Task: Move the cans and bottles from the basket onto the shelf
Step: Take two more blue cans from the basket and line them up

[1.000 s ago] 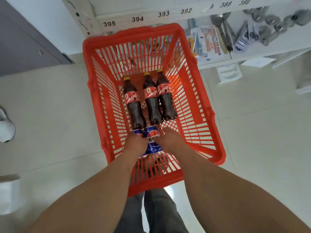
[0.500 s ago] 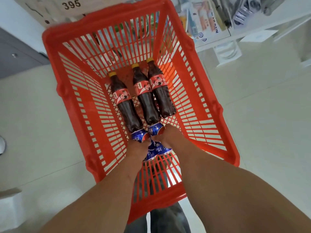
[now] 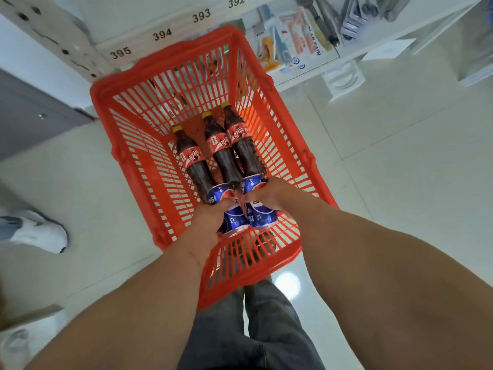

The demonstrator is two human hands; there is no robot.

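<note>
Both hands have come up a little with the cans since half a second ago, cans now clear of the basket floor, and the view has swung so the shelf labels 392–395 show again. Left hand (image 3: 210, 225) is curled round a blue Pepsi can (image 3: 219, 194) whose top end sticks out past the fingers; a second blue can (image 3: 235, 221) shows just below and right of that hand, touching it, cannot tell how firmly it is held. Right hand (image 3: 269, 194) grips another blue can (image 3: 260, 214), lower end poking out under the palm; a further blue can end (image 3: 252, 182) shows above its knuckles, so that hand seems to hold two, exact grip hidden. Cans from both hands sit pressed side by side between the hands, over the near half of the red basket (image 3: 128, 145).

Inside the basket three dark cola bottles lie flat on the floor, yellow caps pointing to the far end: left bottle (image 3: 194, 161), middle bottle (image 3: 222, 150), right bottle (image 3: 242, 142), the last two touching, bases just beside the raised cans. Basket stands on pale floor tiles, far end against the white shelf (image 3: 160, 36). Packaged goods (image 3: 293, 46) lie on the low shelf to the right. A white shoe (image 3: 42, 232) stands at left, well apart from the basket
</note>
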